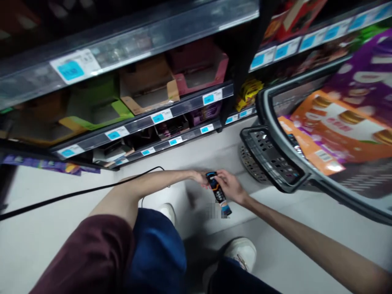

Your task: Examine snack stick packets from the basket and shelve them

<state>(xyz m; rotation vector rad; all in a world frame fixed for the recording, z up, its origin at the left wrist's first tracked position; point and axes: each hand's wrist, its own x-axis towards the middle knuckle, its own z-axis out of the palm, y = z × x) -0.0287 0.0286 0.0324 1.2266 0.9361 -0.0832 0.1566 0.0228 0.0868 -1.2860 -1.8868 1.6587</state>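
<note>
held low over the pale floor (275, 237): a narrow black packet (218, 193) with blue and orange print, tilted, lower end hanging free, perhaps gripped high to leave the printed face in sight. right hand (230, 187) closed in a pinch on the upper part; left hand (200, 178) against the opposite edge, fingers partly hidden, impossible to tell how firmly closed. to the right, a grey basket (339, 196) with an orange box (355, 134) inside, probably kept near for easy reach. ahead, a shelf (139, 123) with cardboard trays (173, 90), likely cut low in front for access.
</note>
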